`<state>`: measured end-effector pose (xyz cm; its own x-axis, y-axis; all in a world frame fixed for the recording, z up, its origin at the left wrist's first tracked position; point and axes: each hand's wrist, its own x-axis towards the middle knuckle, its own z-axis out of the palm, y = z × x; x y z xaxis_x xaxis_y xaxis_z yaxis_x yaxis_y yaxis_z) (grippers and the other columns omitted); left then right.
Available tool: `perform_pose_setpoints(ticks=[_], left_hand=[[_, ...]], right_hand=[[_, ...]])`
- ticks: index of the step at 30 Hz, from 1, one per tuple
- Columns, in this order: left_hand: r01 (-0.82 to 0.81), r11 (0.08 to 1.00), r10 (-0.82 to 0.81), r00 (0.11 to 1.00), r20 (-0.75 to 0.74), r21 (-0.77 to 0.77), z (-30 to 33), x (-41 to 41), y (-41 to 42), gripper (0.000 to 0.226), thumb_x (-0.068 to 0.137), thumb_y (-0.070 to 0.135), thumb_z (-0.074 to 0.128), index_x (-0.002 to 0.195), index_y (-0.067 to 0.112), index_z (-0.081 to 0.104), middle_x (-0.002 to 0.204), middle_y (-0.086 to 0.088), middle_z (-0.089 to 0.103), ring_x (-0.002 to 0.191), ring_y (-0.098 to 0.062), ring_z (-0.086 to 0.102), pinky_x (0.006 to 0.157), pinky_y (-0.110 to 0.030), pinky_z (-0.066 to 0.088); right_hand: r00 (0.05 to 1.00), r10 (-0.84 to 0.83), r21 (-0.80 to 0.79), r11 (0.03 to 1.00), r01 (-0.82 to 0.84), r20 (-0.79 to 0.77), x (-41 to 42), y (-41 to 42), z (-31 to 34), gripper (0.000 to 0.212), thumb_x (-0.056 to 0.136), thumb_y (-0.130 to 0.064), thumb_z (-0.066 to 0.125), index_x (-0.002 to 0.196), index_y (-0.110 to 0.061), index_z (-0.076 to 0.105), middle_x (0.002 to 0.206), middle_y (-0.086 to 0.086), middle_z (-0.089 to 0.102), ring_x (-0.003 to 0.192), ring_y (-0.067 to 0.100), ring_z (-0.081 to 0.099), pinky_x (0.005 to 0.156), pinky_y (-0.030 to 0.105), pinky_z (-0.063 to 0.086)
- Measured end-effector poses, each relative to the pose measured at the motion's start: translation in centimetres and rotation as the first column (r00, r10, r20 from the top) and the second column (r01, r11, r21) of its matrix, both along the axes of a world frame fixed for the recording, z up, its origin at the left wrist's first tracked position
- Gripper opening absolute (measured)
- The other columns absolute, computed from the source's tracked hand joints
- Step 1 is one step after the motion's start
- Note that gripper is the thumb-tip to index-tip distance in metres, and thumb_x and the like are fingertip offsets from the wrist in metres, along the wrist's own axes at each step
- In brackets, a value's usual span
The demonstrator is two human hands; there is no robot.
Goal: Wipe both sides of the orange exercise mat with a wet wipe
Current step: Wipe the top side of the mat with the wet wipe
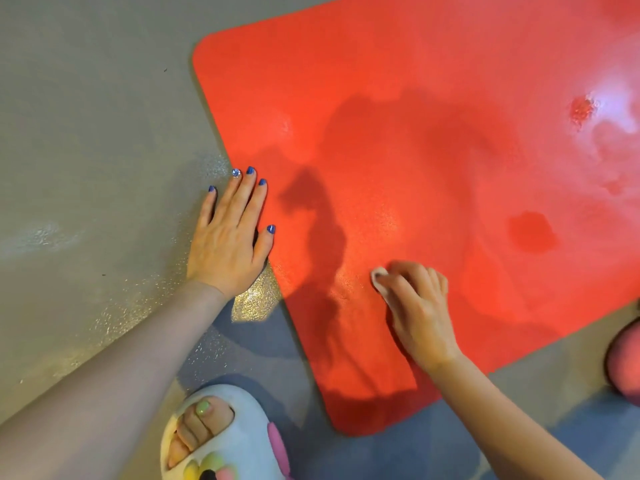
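The orange exercise mat [398, 133] lies flat on the grey floor and fills the upper right of the head view. It shines wet in patches toward the right. My left hand [228, 237] lies flat with straight fingers across the mat's left edge, partly on the floor. My right hand [415, 306] rests on the mat near its lower part, fingers curled over a small white wet wipe [379, 277]. Only a corner of the wipe shows under the fingertips.
My foot in a pale blue slipper [221, 434] stands on the floor just below the mat's lower corner. A pink rounded object [627, 362] sits at the right edge. Grey textured floor [86, 133] spreads to the left.
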<state>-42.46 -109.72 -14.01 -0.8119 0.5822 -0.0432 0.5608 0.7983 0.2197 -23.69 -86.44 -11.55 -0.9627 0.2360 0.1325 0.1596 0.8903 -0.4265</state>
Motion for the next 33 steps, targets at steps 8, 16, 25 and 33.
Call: perform_pose_setpoints(ticks=[8,16,25,33], left_hand=[[0.000,1.000,0.000,1.000,0.004,0.013,-0.2,0.0,-0.2,0.063,0.102,0.038,0.031,0.158,0.010,0.028,0.168,-0.008,0.018,0.156,-0.022,0.012,0.125,-0.046,0.006],[-0.016,0.993,0.016,1.000,0.004,0.120,-0.1,-0.4,-0.1,0.057,0.103,0.030,0.031,0.155,0.007,0.037,0.166,-0.007,0.025,0.154,-0.022,0.022,0.124,-0.043,0.014],[-0.114,0.993,0.115,0.993,-0.018,0.041,-0.5,-3.1,0.5,0.060,0.102,0.033,0.029,0.156,0.006,0.033,0.167,-0.008,0.023,0.154,-0.025,0.022,0.123,-0.051,0.014],[-0.119,0.992,0.120,0.992,-0.028,0.045,-0.6,-3.0,0.4,0.060,0.103,0.032,0.027,0.157,0.007,0.031,0.167,-0.007,0.022,0.155,-0.024,0.019,0.125,-0.051,0.015]], right_hand=[[0.999,-0.013,-0.120,0.993,0.008,-0.042,-12.2,-5.3,-1.1,0.018,0.077,0.008,0.064,0.085,-0.009,0.067,0.090,0.009,0.058,0.076,0.030,0.052,0.069,0.040,0.040],[0.996,-0.077,-0.051,0.996,0.074,-0.052,-10.5,-2.6,-1.0,0.015,0.085,-0.004,0.068,0.092,-0.017,0.071,0.096,0.001,0.062,0.086,0.025,0.055,0.081,0.034,0.032],[0.947,0.319,-0.076,0.944,-0.320,-0.034,-12.5,-6.5,-0.9,0.015,0.093,-0.012,0.054,0.090,-0.013,0.068,0.099,0.006,0.062,0.080,0.028,0.053,0.070,0.040,0.041],[0.981,-0.137,-0.223,0.969,0.104,-0.134,-14.8,-6.1,-1.4,0.016,0.083,0.002,0.057,0.082,-0.009,0.068,0.092,0.009,0.062,0.082,0.030,0.055,0.075,0.040,0.041]])
